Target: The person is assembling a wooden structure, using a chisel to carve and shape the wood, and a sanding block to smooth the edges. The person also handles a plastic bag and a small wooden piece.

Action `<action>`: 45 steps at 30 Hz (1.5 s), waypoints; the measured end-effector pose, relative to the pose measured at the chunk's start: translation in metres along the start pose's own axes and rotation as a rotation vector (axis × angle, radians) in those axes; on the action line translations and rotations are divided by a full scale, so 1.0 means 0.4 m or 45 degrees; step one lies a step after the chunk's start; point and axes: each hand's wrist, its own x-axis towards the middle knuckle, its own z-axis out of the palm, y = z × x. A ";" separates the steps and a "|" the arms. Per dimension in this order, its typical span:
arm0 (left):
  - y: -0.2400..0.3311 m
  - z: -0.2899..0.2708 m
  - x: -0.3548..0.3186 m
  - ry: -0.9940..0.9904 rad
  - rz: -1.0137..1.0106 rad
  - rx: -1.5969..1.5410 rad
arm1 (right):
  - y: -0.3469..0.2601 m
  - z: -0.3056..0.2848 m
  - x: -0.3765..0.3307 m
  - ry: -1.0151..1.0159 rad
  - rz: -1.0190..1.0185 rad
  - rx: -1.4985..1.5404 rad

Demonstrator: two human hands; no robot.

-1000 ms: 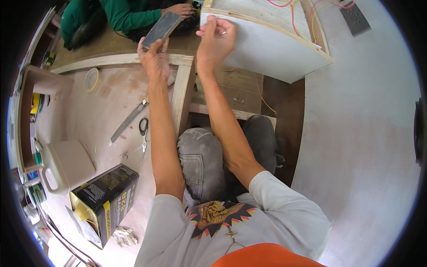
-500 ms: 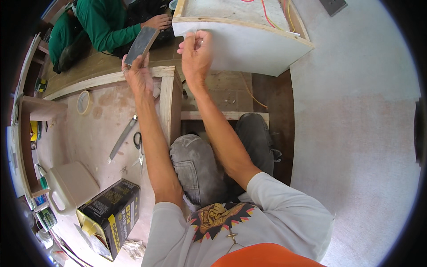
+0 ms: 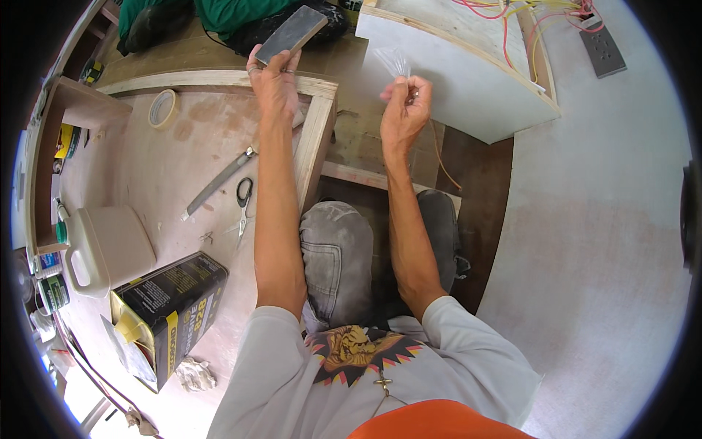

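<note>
My left hand [image 3: 276,89] is closed on a flat grey rectangular block [image 3: 294,34] with a paler brown edge. It holds the block tilted above the wooden frame at the bench's far corner. My right hand [image 3: 405,113] pinches a thin, clear plastic film [image 3: 392,60], which fans out above the fingertips. That hand is in front of the white panel of a plywood box [image 3: 468,77], and any contact with the panel is hard to tell. The grey trousers [image 3: 336,249] on my knees show between my forearms.
On the left bench lie a tape roll [image 3: 163,110], a long file-like blade [image 3: 218,183], scissors [image 3: 243,205], a beige jug [image 3: 113,245] and a black-and-yellow can [image 3: 172,307]. Loose wires [image 3: 506,44] hang from the box near a dark socket strip [image 3: 604,50]. A green-clothed person [image 3: 241,16] kneels beyond.
The view has shifted, so the bench and box appear lower and further right. The plastic film now stands out clearly above my right fingers. My left hand still holds the block.
</note>
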 end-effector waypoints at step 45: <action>-0.010 -0.026 0.024 -0.074 0.061 0.032 | 0.084 -0.047 0.029 -0.300 0.086 -0.029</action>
